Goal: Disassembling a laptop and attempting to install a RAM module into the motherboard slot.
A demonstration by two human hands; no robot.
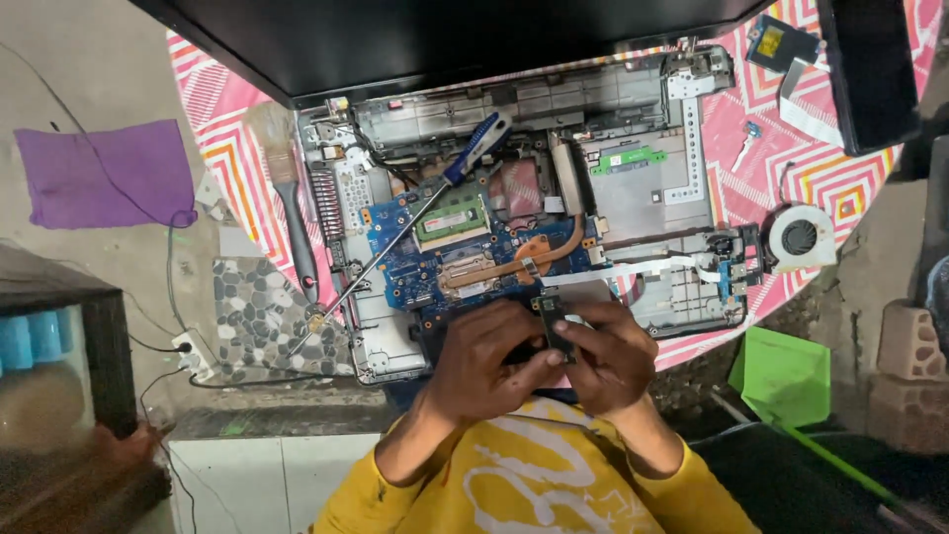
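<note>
Round table [850, 188] with pink zigzag cloth, opened laptop chassis [633, 168] on it.
Left hand [484, 351] and right hand [613, 356] together pinch a small black rectangular component [554, 321] between their fingers [578, 336], at the chassis' near edge; blue-handled screwdriver [415, 213] lies across the blue motherboard [445, 252]; round grey fan [801, 237] sits apart.

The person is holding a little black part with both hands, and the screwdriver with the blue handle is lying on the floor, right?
Not quite. The screwdriver with the blue handle is lying across the opened laptop, over its blue circuit board, not on the floor. The rest is right: the left hand and right hand both hold the little black part. The head view shows it.
</note>
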